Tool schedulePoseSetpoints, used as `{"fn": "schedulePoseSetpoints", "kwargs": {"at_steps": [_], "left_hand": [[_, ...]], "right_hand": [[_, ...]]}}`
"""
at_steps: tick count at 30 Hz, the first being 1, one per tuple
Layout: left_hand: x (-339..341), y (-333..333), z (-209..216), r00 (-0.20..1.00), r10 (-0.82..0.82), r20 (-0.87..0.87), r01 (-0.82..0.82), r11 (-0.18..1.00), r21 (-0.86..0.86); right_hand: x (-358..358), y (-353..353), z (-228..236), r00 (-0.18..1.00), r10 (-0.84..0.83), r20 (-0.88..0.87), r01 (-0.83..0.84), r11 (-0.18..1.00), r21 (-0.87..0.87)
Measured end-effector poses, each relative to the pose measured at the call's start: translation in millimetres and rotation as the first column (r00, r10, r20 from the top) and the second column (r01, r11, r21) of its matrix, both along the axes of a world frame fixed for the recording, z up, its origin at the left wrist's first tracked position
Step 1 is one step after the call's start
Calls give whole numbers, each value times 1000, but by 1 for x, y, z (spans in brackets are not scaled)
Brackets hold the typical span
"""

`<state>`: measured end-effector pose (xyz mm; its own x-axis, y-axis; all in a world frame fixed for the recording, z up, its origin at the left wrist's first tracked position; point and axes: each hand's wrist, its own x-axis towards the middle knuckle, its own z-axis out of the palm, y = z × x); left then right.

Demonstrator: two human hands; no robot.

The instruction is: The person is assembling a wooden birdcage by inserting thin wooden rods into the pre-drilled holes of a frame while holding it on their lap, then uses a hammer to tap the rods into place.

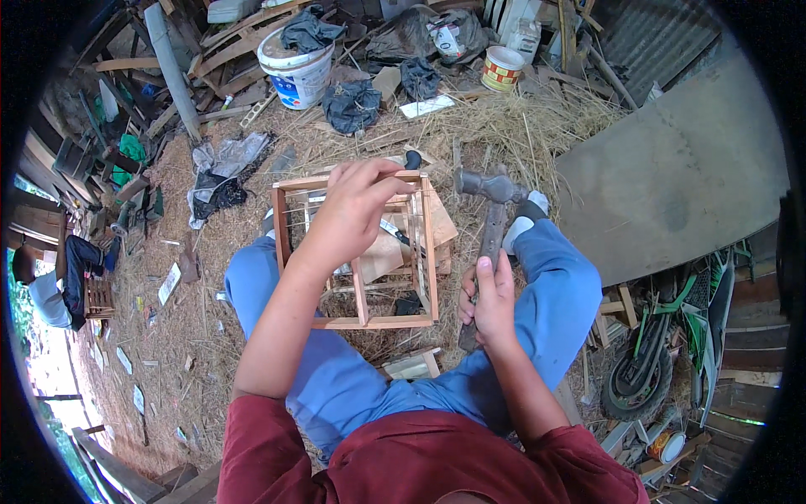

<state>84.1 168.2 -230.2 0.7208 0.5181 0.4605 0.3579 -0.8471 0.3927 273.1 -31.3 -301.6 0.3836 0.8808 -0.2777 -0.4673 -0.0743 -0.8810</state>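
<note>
A hammer [491,214] with a dark metal head is in my right hand [489,301], my fingers closed round its handle. Its head is raised just right of an open wooden frame [358,290] made of thin slats. My left hand [357,202] reaches over the frame, its fingers bent down and closed on the far rail near the far right corner. Whether a small piece such as a nail is between those fingertips is hidden. The frame stands between my knees, and pieces of board [378,256] show through it.
Straw and wood shavings cover the ground. A white bucket [298,80], a small yellow-and-red tub [502,69] and dark plastic bags [351,107] lie ahead. On the right are a large flat sheet [680,168] and a motorcycle [651,361]. Another person [50,290] sits at far left.
</note>
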Motion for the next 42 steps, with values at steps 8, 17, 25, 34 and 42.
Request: {"fn": "schedulePoseSetpoints", "kwargs": {"at_steps": [8, 17, 25, 34, 42], "left_hand": [[0, 3, -3, 1000, -11, 15, 11, 1000, 12], [2, 3, -2, 1000, -16, 13, 16, 1000, 8], [3, 4, -4, 999, -21, 25, 21, 1000, 5], [4, 4, -9, 1000, -18, 23, 17, 999, 30], [3, 6, -7, 1000, -22, 20, 22, 1000, 6]], "right_hand": [[0, -3, -5, 998, 35, -55, -37, 999, -36], [1, -3, -5, 998, -6, -57, 6, 1000, -5], [0, 0, -5, 998, 0, -67, -4, 998, -69], [1, -1, -6, 998, -13, -54, 11, 999, -32], [1, 1, -5, 997, 49, -61, -51, 998, -30]]}}
